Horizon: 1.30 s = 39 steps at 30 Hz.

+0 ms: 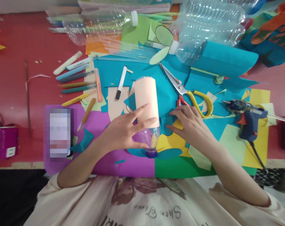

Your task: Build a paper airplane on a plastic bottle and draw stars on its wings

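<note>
A clear plastic bottle [152, 138] with a purple cap lies on its side, cap toward me. Peach paper [145, 94] is wrapped around its body. My left hand [127, 130] grips the bottle from the left, fingers across the paper and thumb near the neck. To the right, my right hand [191, 124] is low over the paper scraps with its thumb and fingers apart. Its fingertips are by a small blue paper piece [167, 124]; contact is unclear. Yellow-handled scissors [178, 86] lie just beyond that hand, beside a red object [183, 100] partly hidden by the fingers.
A blue glue gun [249, 122] lies at right. Several markers [73, 73] and a phone [59, 133] are at left. Clear bottles [97, 25] and a blue-wrapped bottle [229, 58] lie at the back. Coloured sheets, including purple paper [123, 164], cover the red table [12, 75].
</note>
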Motion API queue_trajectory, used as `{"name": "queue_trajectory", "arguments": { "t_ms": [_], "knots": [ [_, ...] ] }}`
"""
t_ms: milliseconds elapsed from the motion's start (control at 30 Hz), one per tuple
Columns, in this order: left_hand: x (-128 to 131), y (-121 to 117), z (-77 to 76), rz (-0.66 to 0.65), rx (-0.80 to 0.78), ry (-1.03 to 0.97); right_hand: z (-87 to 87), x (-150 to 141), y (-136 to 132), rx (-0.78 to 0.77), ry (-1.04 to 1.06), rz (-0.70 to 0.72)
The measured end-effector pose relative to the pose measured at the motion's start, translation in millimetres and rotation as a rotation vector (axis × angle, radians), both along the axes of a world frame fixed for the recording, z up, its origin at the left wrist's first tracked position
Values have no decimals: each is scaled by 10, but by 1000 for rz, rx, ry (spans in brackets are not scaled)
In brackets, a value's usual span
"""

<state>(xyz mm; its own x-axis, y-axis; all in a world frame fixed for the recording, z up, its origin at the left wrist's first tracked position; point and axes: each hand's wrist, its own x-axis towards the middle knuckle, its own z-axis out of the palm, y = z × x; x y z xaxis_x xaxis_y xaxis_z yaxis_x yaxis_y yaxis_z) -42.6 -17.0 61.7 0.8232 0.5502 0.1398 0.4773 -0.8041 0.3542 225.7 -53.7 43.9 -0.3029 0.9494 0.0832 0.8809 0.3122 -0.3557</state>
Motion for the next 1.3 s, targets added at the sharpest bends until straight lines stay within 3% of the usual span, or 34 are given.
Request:
{"name": "queue_trajectory", "arguments": {
  "t_ms": [133, 333, 433, 533, 600, 667, 733, 833, 900, 1133, 1300],
  "knots": [
    [5, 6, -31, -8, 34, -36, 23, 13, 34, -59, 238, -10],
    [3, 12, -80, -25, 67, -71, 321, 118, 265, -381, 779, -182],
    [13, 2, -97, -55, 74, -87, 455, 150, 460, -271, 893, -239],
    [27, -16, -119, -65, 93, -88, 531, 144, 712, -67, 927, -237],
    [36, -22, -138, -61, 112, -95, 574, 102, 905, 58, 1018, -182],
    [44, -20, -156, -64, 136, -118, 624, 22, 1099, 29, 1117, -103],
    [50, -13, -166, -67, 149, -130, 673, -85, 1274, -132, 1255, -134],
    [56, -7, -168, -62, 155, -126, 695, -228, 1448, -497, 1462, -336],
    [60, -9, -167, -60, 158, -143, 659, -273, 1488, -594, 1559, -357],
    [66, -22, -166, -45, 137, -140, 480, -232, 1410, -503, 1420, -149],
    [57, -17, -152, -58, 134, -118, 495, -205, 1402, -492, 1424, -139]
  ]
}}
